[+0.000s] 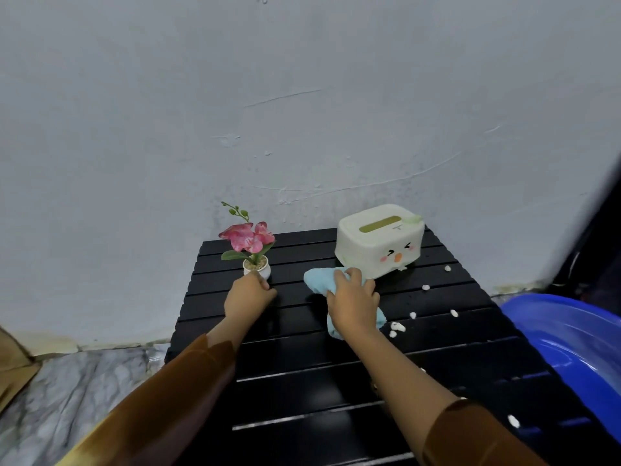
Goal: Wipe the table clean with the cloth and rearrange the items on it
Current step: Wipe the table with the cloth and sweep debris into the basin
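Observation:
A black slatted table point(302, 375) stands against a pale wall. My right hand point(353, 302) presses a light blue cloth point(317, 279) flat on the table, just in front of a cream tissue box point(379, 240) with a cartoon face. My left hand point(247, 295) is closed around the base of a small white pot point(257, 266) holding a pink artificial flower point(247, 237) at the table's far left. Several small white crumbs point(398, 327) lie scattered on the right half of the table.
A blue plastic basin point(571, 334) sits at the table's right edge. The wall runs directly behind the table. Marble-patterned floor point(84, 391) lies to the left, with a brown cardboard piece point(13, 364) at the far left.

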Action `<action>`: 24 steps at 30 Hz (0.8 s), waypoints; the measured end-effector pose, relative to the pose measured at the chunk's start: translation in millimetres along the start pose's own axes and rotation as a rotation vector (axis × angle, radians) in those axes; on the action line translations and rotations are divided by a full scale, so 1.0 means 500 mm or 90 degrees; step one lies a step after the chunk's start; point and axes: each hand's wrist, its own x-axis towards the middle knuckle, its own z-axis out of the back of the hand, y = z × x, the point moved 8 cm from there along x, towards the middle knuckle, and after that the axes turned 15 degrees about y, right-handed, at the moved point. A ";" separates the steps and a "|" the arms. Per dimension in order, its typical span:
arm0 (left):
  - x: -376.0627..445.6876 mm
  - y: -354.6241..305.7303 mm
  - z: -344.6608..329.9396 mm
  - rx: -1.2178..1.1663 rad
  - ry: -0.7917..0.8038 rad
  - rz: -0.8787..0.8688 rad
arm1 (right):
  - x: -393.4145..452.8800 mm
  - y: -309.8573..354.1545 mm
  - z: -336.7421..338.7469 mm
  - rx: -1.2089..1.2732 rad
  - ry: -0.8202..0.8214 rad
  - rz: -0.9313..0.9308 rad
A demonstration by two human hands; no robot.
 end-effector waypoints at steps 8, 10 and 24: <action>-0.032 -0.199 -0.095 -0.066 0.023 -0.163 | -0.053 -0.128 0.127 -0.030 -0.017 -0.008; -0.027 -0.247 -0.128 -0.060 0.051 -0.201 | -0.051 -0.173 0.158 -0.027 -0.028 -0.023; 0.044 -0.332 -0.231 -0.115 -0.019 -0.217 | 0.028 -0.336 0.236 0.020 -0.061 -0.065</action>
